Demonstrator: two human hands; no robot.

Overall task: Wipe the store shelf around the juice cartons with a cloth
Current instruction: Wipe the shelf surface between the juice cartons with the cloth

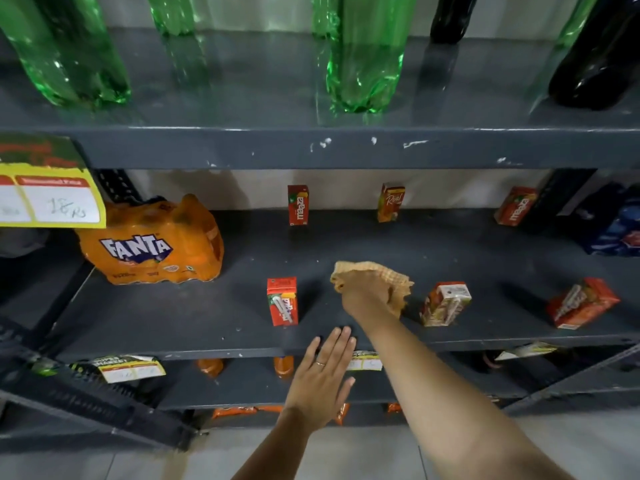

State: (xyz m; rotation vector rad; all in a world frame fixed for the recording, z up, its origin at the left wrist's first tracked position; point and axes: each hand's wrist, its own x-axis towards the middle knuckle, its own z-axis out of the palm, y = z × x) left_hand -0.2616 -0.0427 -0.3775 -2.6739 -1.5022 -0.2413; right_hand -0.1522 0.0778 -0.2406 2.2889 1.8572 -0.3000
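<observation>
A soft, limp cloth (375, 282) is bunched under the right hand (363, 289), fingers clamped on it, mid-shelf (450, 258) between two cartons at 9 (282, 301) and 3 o'clock (445, 304). The left hand (323, 375) is flat, fingers together, on the front edge. The cartons are judged light and easily toppled.

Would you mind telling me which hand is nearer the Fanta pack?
Left. The left hand hovers at the shelf's front edge, below-right of the Fanta pack; the right hand, holding the cloth, is farther right.

You face a dark grey metal rack (346, 147), its front edge chipped with white marks. Behind it stands a pale wall (214, 188); below you lies light tiled floor (363, 455). Soft light gleams off the upper tier.
</observation>
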